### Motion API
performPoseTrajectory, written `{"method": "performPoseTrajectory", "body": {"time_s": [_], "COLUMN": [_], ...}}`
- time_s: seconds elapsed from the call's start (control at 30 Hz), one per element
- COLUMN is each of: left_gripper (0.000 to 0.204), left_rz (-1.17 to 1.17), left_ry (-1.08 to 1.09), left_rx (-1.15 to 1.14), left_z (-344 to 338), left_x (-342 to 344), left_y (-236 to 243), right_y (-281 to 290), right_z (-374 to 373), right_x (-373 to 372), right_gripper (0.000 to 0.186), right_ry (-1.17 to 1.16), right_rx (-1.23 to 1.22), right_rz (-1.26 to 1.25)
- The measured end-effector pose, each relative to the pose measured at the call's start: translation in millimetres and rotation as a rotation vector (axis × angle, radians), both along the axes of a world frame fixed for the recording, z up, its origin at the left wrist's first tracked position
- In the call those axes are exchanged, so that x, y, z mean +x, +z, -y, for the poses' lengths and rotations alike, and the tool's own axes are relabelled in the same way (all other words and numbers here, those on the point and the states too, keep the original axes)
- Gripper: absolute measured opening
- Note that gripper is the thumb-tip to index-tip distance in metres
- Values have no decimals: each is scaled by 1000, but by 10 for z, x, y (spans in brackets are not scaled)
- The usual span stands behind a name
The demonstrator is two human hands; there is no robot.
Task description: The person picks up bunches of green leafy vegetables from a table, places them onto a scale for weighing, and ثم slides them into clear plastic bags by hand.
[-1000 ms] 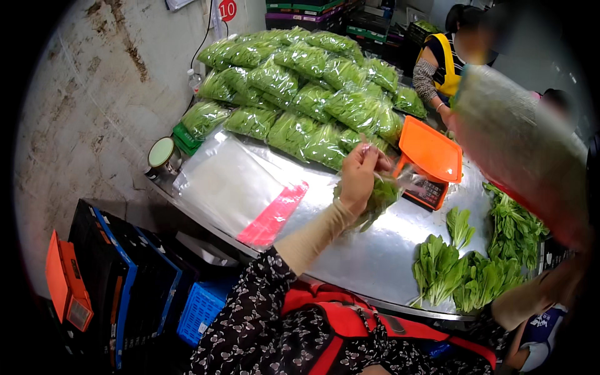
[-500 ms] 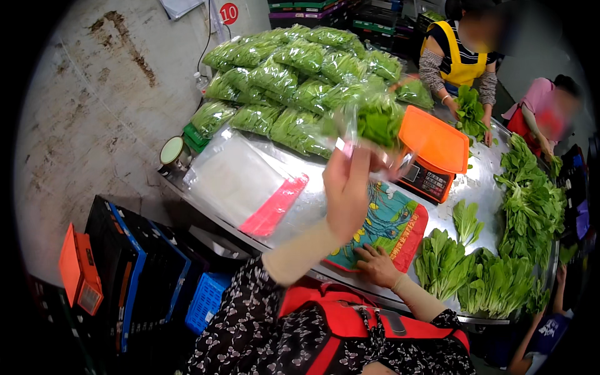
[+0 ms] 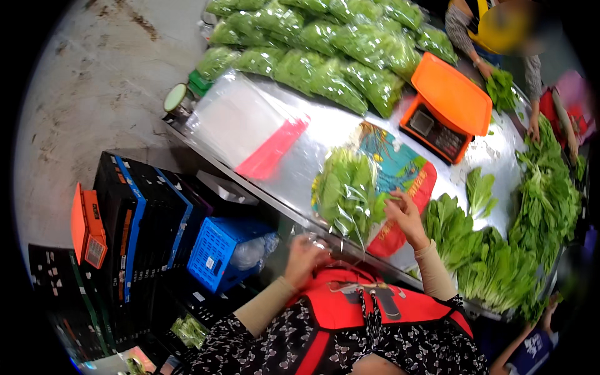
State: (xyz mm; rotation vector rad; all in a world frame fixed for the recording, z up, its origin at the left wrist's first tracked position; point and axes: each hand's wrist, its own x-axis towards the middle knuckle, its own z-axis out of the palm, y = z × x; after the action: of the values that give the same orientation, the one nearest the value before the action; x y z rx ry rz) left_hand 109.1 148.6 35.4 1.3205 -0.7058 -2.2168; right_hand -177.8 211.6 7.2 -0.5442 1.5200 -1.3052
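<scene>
The person is standing at a shiny metal worktop [image 3: 325, 134], working on a clear plastic bag stuffed with leafy greens [image 3: 345, 192] that is lying near the front edge, partly on a colourful printed sack [image 3: 400, 172]. The left hand [image 3: 304, 257] is closing its grip around the bag's lower open end just below the worktop edge. The right hand [image 3: 405, 215] is resting half-curled against the bag's right side, its fingers touching the leaves without clearly clamping anything. A risk, judging from this: the thin film could be slipping from the left hand, letting greens spill toward the blue plastic crate [image 3: 215, 250] below. Loose bunches of green leaf vegetables [image 3: 481, 262] are lying just beside the right forearm, and an orange weighing scale [image 3: 445, 106] is sitting beyond.
</scene>
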Motion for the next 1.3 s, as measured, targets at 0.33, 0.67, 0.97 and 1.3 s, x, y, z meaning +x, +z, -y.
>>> {"method": "performPoseTrajectory", "body": {"time_s": [0.33, 0.67, 0.97, 1.3], "left_gripper": [31, 26, 23, 12], "left_rz": [489, 638, 363, -50], "left_ry": [-389, -587, -708, -526], "left_rx": [-994, -984, -867, -49], "left_z": [427, 508, 568, 544], "left_x": [191, 1020, 1096, 1158], "left_y": [135, -314, -41, 92], "right_y": [489, 124, 93, 214], "right_z": [-358, -626, -904, -1261], "right_x": [1272, 1647, 1910, 1837], "right_gripper": [77, 44, 13, 8], "right_ry": [40, -110, -352, -445], "right_rx": [127, 176, 287, 294], "right_rz": [-938, -725, -266, -244]}}
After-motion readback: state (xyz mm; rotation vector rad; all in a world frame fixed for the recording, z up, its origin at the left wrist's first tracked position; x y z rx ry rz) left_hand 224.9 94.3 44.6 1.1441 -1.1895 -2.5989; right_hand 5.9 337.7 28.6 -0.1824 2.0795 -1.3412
